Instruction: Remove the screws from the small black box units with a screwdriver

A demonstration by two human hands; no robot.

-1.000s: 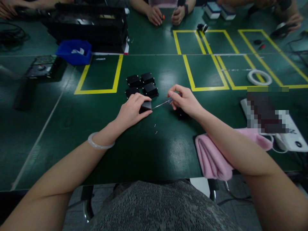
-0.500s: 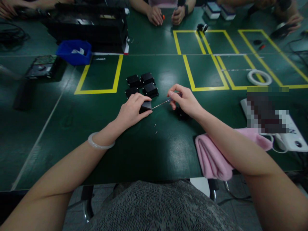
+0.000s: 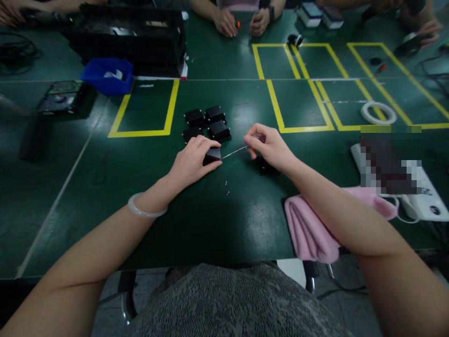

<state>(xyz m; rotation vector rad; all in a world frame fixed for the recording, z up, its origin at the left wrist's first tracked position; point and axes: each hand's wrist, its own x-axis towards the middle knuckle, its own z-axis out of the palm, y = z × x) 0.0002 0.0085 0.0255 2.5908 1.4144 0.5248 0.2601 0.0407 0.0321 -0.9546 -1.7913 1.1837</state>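
Observation:
My left hand is closed around a small black box, pinning it on the green table. Between the fingers of my right hand is a screwdriver, its thin metal shaft slanting left so that the tip meets the box's right end. Most of the handle is hidden by the fingers. Another black part lies partly covered beneath my right hand. Several similar black boxes with shiny screws at their corners stand just beyond my left hand. Two small screws lie loose in front of the box.
A pink cloth lies under my right forearm, near a white power strip and a tape roll. At the left are a blue bin and black trays. Other people's hands rest across the table.
Both hands keep almost the same place. The fingers of my right hand have shifted slightly on the screwdriver handle, while its tip stays at the box.

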